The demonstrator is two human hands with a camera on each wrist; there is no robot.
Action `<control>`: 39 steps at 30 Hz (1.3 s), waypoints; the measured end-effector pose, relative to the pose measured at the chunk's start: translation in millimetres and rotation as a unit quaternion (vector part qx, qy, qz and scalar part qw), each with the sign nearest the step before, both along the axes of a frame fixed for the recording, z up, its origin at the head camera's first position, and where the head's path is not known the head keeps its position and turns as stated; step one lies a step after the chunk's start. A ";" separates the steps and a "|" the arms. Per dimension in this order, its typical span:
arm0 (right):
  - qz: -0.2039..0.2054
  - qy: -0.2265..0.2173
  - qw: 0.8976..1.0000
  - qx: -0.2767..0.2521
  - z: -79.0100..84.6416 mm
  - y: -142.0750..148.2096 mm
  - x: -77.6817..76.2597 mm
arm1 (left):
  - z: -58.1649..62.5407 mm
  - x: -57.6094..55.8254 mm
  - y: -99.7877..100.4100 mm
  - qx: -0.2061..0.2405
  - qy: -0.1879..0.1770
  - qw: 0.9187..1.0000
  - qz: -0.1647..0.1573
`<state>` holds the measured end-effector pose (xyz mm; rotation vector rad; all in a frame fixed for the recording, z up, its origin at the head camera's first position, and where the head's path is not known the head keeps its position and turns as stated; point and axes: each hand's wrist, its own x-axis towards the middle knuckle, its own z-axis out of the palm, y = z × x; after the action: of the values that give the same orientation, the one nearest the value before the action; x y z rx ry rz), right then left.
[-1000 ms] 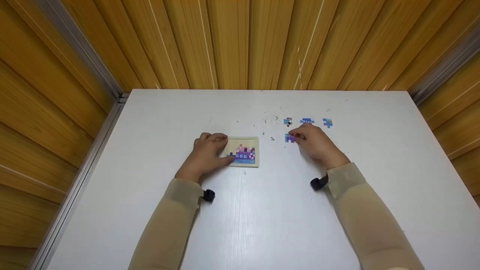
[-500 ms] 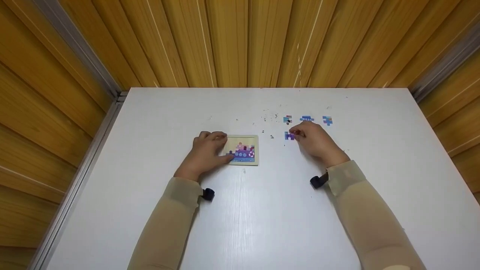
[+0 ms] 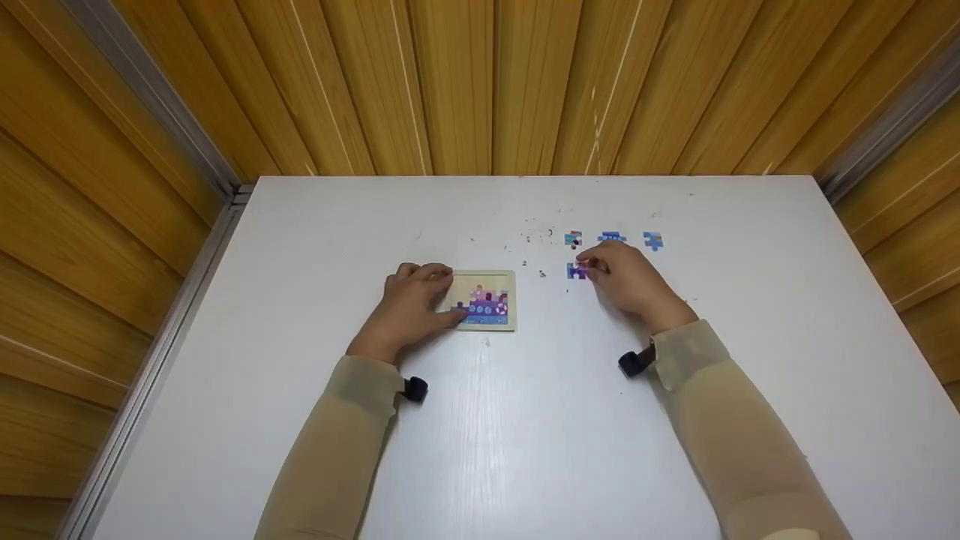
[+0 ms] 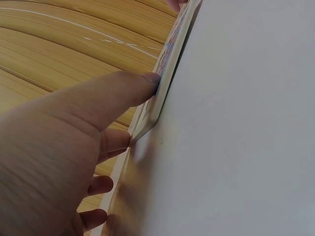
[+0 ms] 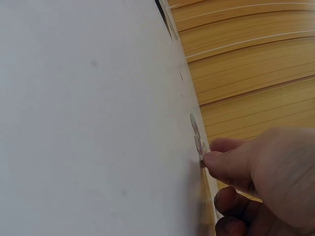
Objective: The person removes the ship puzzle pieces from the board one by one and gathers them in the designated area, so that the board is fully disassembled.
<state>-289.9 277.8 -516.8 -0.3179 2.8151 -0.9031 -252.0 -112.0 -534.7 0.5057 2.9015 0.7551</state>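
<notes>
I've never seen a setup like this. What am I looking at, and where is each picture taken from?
There's no machine working here, just a person's bare hands. The wide picture comes from a head camera; the two close ones come from wrist cameras. On the white table lies a framed puzzle, partly filled. The left hand holds its left side. The right hand pinches a purple piece. Beyond that lie three more pieces.

White table between 3 wood-look plank walls, 2 grey metal posts in the corners.
</notes>
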 end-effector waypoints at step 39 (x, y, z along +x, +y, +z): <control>0.036 0.080 0.978 -0.188 66.7 -108.5 29.9 | 3.0 1.4 1.0 -0.005 -0.023 1.000 0.013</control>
<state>-260.0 169.3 -450.1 -0.5617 2.7350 -1.4523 -250.6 -110.9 -531.7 0.4452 2.8740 0.7446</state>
